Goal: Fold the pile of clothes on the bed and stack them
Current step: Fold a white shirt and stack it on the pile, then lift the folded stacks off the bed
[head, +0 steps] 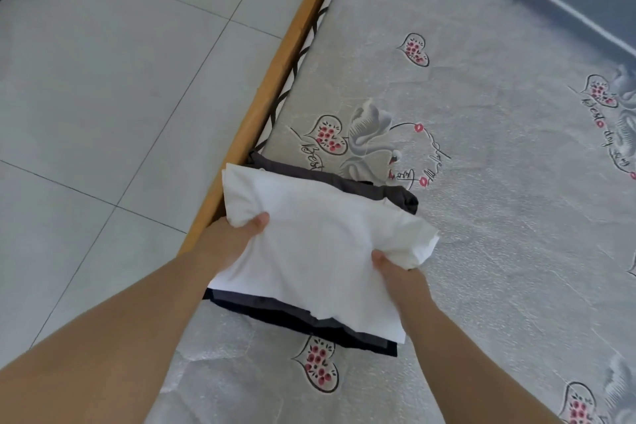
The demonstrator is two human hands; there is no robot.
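Left hand: the left hand (229,239) grips the left edge of the white garment (320,244), thumb on top, the other fingers hidden under the cloth.
Right hand: the right hand (395,272) pinches the right edge of the same garment, thumb on top.
White garment: folded, lying over the stack of dark clothes (309,323); whether it already rests fully on it, I cannot tell.
Dark clothes: folded, on the mattress (499,182) near the wooden bed frame (272,89).
Floor: grey tiles (103,79) on the left of the bed.
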